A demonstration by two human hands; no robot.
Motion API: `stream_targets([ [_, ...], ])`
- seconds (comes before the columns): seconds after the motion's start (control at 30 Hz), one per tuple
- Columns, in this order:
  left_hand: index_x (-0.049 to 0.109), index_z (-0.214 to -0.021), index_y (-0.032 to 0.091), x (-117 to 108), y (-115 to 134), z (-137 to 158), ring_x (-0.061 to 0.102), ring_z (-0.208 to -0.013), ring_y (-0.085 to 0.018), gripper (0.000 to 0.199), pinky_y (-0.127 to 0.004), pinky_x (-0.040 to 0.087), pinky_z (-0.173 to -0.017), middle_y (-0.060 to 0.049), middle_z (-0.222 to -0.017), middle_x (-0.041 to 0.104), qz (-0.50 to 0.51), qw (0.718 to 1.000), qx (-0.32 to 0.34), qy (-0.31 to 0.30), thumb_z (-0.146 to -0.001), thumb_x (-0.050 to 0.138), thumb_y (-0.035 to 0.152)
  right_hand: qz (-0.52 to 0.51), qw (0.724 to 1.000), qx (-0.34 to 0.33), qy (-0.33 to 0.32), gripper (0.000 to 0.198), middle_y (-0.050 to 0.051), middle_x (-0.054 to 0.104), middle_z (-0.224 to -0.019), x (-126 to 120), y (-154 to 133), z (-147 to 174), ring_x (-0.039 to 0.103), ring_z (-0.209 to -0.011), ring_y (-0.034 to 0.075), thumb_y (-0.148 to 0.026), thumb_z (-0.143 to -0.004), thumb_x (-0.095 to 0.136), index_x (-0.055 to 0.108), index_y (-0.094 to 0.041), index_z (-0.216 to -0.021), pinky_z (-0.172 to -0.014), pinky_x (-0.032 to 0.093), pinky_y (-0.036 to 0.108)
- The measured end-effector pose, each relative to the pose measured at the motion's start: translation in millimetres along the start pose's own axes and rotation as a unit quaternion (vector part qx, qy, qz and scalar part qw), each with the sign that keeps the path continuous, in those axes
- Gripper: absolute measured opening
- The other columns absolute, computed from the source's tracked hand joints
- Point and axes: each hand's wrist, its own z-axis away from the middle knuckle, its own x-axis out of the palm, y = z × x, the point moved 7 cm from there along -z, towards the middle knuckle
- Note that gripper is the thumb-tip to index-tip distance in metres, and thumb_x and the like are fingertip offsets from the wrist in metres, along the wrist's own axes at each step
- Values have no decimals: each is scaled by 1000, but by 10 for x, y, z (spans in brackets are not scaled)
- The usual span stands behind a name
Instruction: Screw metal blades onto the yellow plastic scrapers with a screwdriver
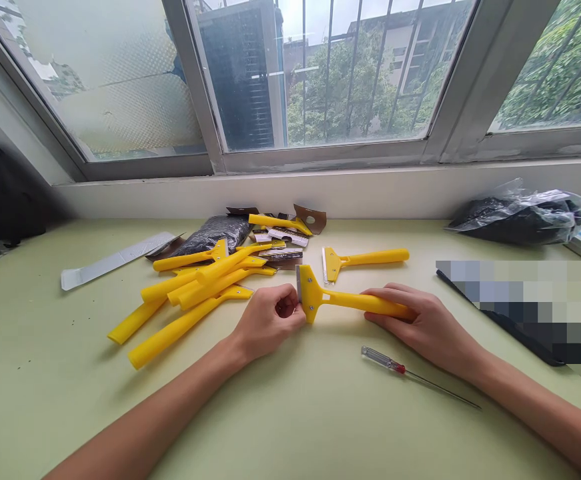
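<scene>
A yellow scraper (pixel 350 301) with a metal blade along its wide head lies level across the middle. My right hand (pixel 415 317) is closed around the end of its handle. At the blade edge my left hand (pixel 273 317) is curled in a pinch, thumb and finger meeting at the blade; the exact contact is partly hidden. Just beyond, a second yellow scraper (pixel 375 257) rests on the table, its blade facing left. Left of my left hand lies a pile of several yellow scrapers (pixel 185 337), handles pointing mostly toward the lower left.
A screwdriver (pixel 383 359) with a clear handle lies below my right hand. Behind the pile are a black plastic bag (pixel 215 233) and opened packaging (pixel 283 235). A white strip (pixel 115 261) lies at left, a wrapped black bundle (pixel 520 217) at back right. Windows line the far side.
</scene>
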Motion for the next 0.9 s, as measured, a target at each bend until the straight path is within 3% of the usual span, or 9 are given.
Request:
stream_targets([
  [0.37,42,-69,19,-6,8,19,34,-61,-9,21,-24,28,-55,6,-64,41,-1,1000,1,3,-82,58,20,3,1000,3,1,20,-2,66,-101,9,-6,1,61,-84,18,-37,-96,67,70,-34,-116,-76,48,31],
  [0.9,52,-72,18,-20,24,17,37,-59,-10,14,-25,29,-55,5,-63,45,8,1000,5,1,-86,56,20,8,1000,12,0,23,2,67,-102,-1,-10,6,62,-84,22,-42,-97,65,71,-32,-117,-76,49,35],
])
